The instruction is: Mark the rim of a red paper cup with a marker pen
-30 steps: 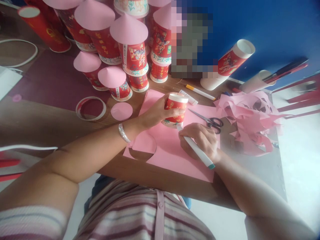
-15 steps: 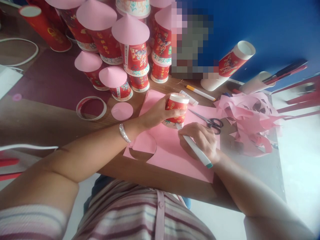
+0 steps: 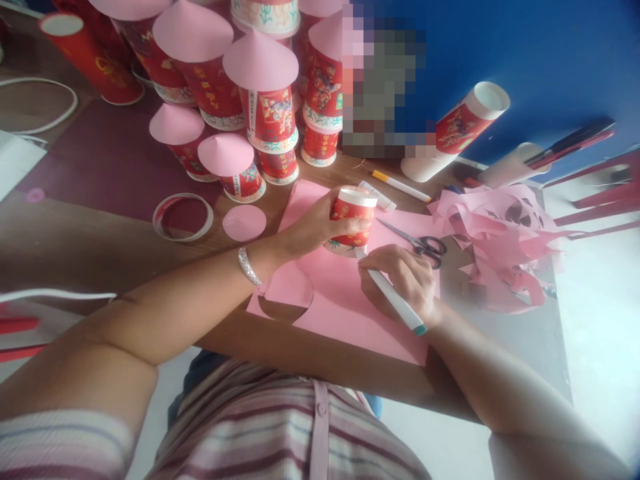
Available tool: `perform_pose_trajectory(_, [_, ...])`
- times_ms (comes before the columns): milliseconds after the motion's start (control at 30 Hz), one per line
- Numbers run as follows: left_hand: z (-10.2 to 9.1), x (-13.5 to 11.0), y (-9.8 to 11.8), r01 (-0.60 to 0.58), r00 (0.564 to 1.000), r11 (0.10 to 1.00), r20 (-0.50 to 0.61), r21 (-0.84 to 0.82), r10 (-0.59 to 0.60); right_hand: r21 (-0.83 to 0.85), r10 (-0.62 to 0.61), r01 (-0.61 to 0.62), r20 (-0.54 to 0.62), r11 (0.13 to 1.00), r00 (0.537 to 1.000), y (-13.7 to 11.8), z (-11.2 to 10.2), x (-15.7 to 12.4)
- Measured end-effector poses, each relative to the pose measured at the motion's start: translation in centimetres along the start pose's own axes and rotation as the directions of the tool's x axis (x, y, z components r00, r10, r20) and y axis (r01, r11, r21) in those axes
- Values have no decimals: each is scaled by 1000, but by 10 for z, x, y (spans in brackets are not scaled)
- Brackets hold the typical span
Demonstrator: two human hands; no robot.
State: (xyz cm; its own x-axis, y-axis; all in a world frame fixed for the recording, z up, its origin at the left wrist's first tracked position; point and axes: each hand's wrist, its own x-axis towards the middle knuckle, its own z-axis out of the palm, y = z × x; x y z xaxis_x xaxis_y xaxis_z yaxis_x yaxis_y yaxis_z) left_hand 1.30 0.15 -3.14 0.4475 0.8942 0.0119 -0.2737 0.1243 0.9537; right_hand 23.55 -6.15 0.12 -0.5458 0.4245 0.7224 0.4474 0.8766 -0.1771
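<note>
My left hand (image 3: 327, 223) is wrapped round a red and white paper cup (image 3: 356, 211), its fingers across the front. Green marks show on the cup's white lower band. In my right hand (image 3: 403, 277) is a white marker (image 3: 393, 298) with a green end, its tip at the lower edge of the cup. Whether the tip touches the cup I cannot tell. Under both hands lies pink paper (image 3: 345, 300) with a rounded piece cut from its left side. Black-handled scissors (image 3: 423, 245) rest on it, right of the cup.
Several red cups with pink cone tops (image 3: 260, 63) stand stacked at the back. Pink paper scraps (image 3: 500, 247) are heaped at the right. A yellow-capped marker (image 3: 400, 186), a pink disc (image 3: 244, 223) and a cut cup ring (image 3: 183, 217) lie nearby. Behind stands a pen holder (image 3: 517, 165).
The marker and my right hand have shifted very slightly to the right along the cup's lower band. My left hand keeps its hold on the cup.
</note>
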Motion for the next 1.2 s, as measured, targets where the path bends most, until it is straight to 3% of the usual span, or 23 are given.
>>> perform_pose_trajectory(600, [0,0,0,8,1000,1000,-2,-5,-8,24,-7,6,28,1000,1000,-4,0,4])
perform_pose_trajectory(1200, [1,0,1,11,1000,1000,-5,-17,-11,-9,13,-13,-35,1000,999,-1,-2,-2])
